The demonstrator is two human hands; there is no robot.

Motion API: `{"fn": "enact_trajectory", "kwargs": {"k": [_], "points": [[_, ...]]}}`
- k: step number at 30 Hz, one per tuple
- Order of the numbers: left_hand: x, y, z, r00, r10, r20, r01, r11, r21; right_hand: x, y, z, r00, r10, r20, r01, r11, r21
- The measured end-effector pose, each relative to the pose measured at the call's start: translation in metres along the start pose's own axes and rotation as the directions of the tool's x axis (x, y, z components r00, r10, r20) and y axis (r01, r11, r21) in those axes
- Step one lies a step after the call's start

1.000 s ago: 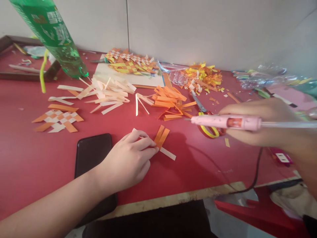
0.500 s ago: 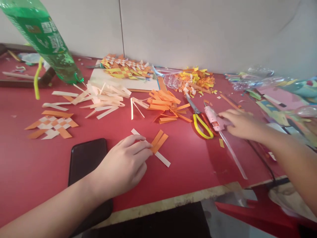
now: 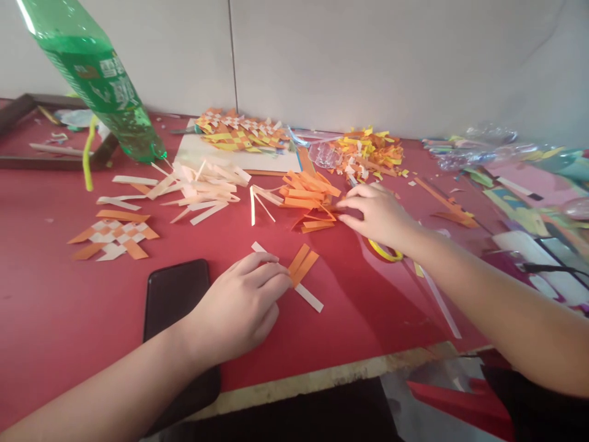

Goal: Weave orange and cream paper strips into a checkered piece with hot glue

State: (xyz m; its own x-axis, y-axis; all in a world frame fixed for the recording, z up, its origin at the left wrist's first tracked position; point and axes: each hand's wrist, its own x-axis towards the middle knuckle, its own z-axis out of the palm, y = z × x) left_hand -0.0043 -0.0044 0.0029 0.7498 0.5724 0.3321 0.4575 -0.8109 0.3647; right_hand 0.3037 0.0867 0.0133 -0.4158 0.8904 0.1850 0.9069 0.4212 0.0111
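Note:
My left hand (image 3: pixel 251 301) rests on the table with bent fingers, its fingertips pressing the crossed paper strips: two orange strips (image 3: pixel 304 265) lying over a white strip (image 3: pixel 309 298). The spots under the fingertips are hidden. My right hand (image 3: pixel 377 215) is at the right edge of a pile of orange paper strips (image 3: pixel 306 193), fingers stretched out and apart, fingertips at the strips. Under that hand and forearm, scissors show only part of a yellow handle (image 3: pixel 385 252), and the glue gun is mostly covered, with its clear glue stick (image 3: pixel 442 301) sticking out.
Pale strips (image 3: pixel 202 187) lie in a heap at the middle left, near a woven orange-and-white piece (image 3: pixel 115 236). A black phone (image 3: pixel 177 294) lies beside my left wrist. Behind stand a green bottle (image 3: pixel 105 92) and a dark frame (image 3: pixel 18 161). Yellow-orange woven pieces (image 3: pixel 368 150) are piled near the wall.
My right hand has moved left from beside the pink glue gun to the orange strip pile, covering the scissors. My left hand stays on the crossed strips. The view has shifted slightly.

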Motion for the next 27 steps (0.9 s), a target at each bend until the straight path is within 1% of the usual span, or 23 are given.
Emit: {"fn": "enact_trajectory", "kwargs": {"k": [4, 8, 11, 13, 14, 15, 16, 18, 19, 20, 21, 22, 25, 27], "points": [[-0.002, -0.001, 0.002, 1.000, -0.008, -0.002, 0.008, 1.000, -0.014, 0.002, 0.005, -0.002, 1.000, 0.006, -0.008, -0.005, 1.000, 0.023], [-0.002, 0.000, 0.001, 0.998, -0.047, -0.033, 0.045, 0.997, -0.058, -0.004, 0.004, -0.017, 1.000, 0.016, 0.001, -0.016, 0.999, 0.028], [0.000, 0.003, -0.002, 0.987, -0.122, -0.105, 0.107, 0.984, -0.144, -0.012, -0.008, -0.038, 0.999, 0.054, -0.005, -0.054, 0.998, 0.015], [0.002, 0.006, -0.005, 0.968, -0.205, -0.142, 0.166, 0.955, -0.246, -0.020, -0.026, -0.053, 0.989, 0.145, -0.009, -0.145, 0.989, 0.037], [0.003, 0.007, -0.006, 0.956, -0.259, -0.141, 0.205, 0.928, -0.312, -0.024, -0.037, -0.059, 0.981, 0.189, 0.036, -0.191, 0.978, 0.080], [0.003, 0.007, -0.007, 0.939, -0.324, -0.117, 0.257, 0.884, -0.391, -0.027, -0.050, -0.065, 0.975, 0.204, 0.092, -0.216, 0.965, 0.147], [0.004, 0.008, -0.008, 0.916, -0.394, -0.073, 0.316, 0.822, -0.473, -0.031, -0.063, -0.069, 0.973, 0.193, 0.129, -0.218, 0.951, 0.220], [0.005, 0.008, -0.009, 0.862, -0.506, 0.040, 0.418, 0.662, -0.623, -0.036, -0.088, -0.072, 0.969, 0.066, 0.240, -0.156, 0.912, 0.380], [0.005, 0.008, -0.009, 0.843, -0.530, 0.090, 0.445, 0.595, -0.669, -0.037, -0.098, -0.072, 0.966, 0.011, 0.260, -0.132, 0.882, 0.453], [0.006, 0.007, -0.010, 0.836, -0.534, 0.130, 0.461, 0.552, -0.695, -0.038, -0.106, -0.070, 0.959, -0.032, 0.282, -0.121, 0.853, 0.508], [0.006, 0.007, -0.011, 0.837, -0.526, 0.153, 0.467, 0.541, -0.699, -0.039, -0.112, -0.068, 0.954, -0.060, 0.294, -0.117, 0.827, 0.550], [0.006, 0.007, -0.013, 0.844, -0.510, 0.165, 0.469, 0.555, -0.687, -0.039, -0.116, -0.066, 0.953, -0.073, 0.295, -0.118, 0.806, 0.581], [0.006, 0.008, -0.017, 0.872, -0.466, 0.153, 0.452, 0.644, -0.617, -0.038, -0.119, -0.059, 0.958, -0.072, 0.276, -0.125, 0.765, 0.632], [0.007, 0.009, -0.017, 0.884, -0.451, 0.128, 0.432, 0.678, -0.595, -0.039, -0.119, -0.056, 0.959, -0.067, 0.274, -0.135, 0.743, 0.655]]}}
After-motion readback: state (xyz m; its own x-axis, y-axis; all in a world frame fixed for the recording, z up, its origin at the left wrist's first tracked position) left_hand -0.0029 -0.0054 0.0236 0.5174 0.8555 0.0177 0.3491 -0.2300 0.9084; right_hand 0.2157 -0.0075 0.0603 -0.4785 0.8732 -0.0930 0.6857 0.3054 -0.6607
